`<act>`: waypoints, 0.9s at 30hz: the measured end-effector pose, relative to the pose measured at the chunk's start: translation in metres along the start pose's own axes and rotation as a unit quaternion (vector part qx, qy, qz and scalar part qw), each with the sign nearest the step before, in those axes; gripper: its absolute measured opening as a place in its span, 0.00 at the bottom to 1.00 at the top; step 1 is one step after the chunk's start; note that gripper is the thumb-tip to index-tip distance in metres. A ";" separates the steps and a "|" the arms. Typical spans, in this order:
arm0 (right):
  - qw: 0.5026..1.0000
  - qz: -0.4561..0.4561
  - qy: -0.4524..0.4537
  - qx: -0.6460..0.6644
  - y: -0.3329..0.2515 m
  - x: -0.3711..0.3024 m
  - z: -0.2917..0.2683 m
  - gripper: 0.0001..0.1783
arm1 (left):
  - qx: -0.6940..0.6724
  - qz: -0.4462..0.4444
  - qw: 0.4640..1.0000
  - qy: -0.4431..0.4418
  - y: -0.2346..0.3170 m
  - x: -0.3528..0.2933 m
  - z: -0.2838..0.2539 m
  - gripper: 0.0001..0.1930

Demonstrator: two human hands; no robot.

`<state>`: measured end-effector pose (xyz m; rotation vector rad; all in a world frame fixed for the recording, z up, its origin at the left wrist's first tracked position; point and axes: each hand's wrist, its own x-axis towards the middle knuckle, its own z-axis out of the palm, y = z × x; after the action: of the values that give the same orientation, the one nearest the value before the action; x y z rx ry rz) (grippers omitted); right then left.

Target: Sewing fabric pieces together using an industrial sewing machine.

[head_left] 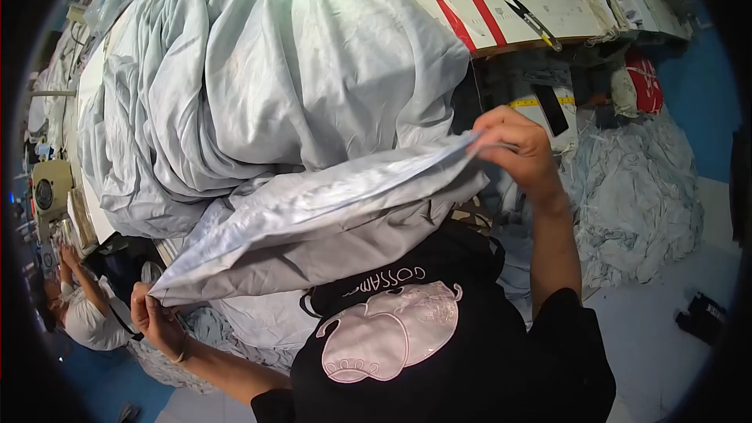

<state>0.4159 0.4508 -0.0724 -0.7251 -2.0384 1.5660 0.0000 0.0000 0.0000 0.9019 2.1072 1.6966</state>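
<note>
Left hand (pixel 160 325), lower left of frame: thumb and fingers closed in a pinch on one corner of the pale grey-blue cloth (pixel 337 197). Right hand (pixel 517 149), right of centre: same pinch on the far end, fingers curled. Cloth spans mid-frame diagonally between them; wide grip probably keeps the upper edge straight while the lower layer sags toward the black shirt (pixel 501 329). Can't tell if it joins the big pile.

Rest, left to right: co-worker (pixel 94 321) at the left rim. Big pale fabric pile (pixel 337 78) fills upper left to centre, bunched on the table, presumably so its weight is carried there. Red strips (pixel 487 17), upper right, look like position marks. Snips (pixel 534 23) lie just beside them, likely for easy reach. Phone (pixel 551 110) below. Crumpled cloth heap (pixel 638 196) at right.
</note>
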 end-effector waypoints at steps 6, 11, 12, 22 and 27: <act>0.993 0.031 0.108 0.048 0.011 -0.006 0.003 0.09 | 0.019 -0.004 1.000 0.008 -0.006 0.001 0.008 0.10; 0.979 0.039 0.089 0.178 0.024 -0.007 0.009 0.10 | -0.008 -0.021 1.000 0.001 -0.007 0.005 0.005 0.11; 0.976 0.050 0.088 0.193 0.027 -0.007 0.010 0.10 | 0.003 -0.024 1.000 0.008 -0.008 0.005 0.004 0.11; 0.995 0.093 -0.027 -0.026 0.039 -0.006 0.015 0.07 | 0.012 -0.054 0.998 -0.009 -0.027 0.002 -0.010 0.08; 0.986 0.144 -0.071 0.043 0.068 -0.016 0.030 0.06 | 0.020 -0.102 0.995 0.007 -0.054 -0.009 -0.017 0.08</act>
<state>0.4173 0.4332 -0.1459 -0.9321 -2.0195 1.9035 -0.0185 -0.0251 -0.0482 0.6620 2.1664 1.5669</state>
